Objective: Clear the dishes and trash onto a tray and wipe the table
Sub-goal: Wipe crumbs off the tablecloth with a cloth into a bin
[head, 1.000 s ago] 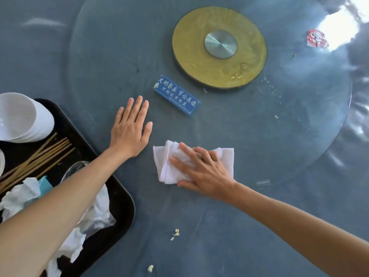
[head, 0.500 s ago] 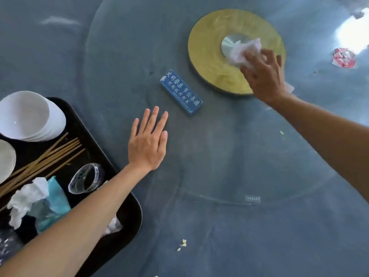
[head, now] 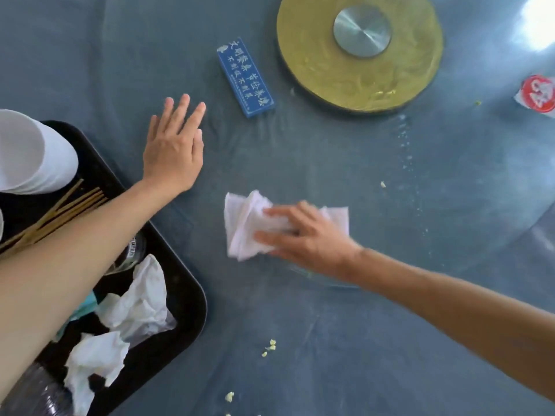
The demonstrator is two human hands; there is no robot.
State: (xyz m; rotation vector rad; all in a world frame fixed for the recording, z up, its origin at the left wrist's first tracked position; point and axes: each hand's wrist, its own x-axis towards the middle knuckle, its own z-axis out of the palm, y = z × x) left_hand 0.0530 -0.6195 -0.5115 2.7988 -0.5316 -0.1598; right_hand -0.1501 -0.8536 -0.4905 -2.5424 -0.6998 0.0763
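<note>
Two bare forearms, no sleeves in view. Left hand (head: pixel 172 151) and right hand (head: pixel 303 235) ungloved, with no rings, watch or bracelet showing. Short, unpainted nails on the left fingertips (head: pixel 169 102); right hand slightly blurred.

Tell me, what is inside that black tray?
The black tray holds stacked white bowls, chopsticks, crumpled napkins, a clear cup and a plastic bottle. The left forearm covers its middle.
</note>
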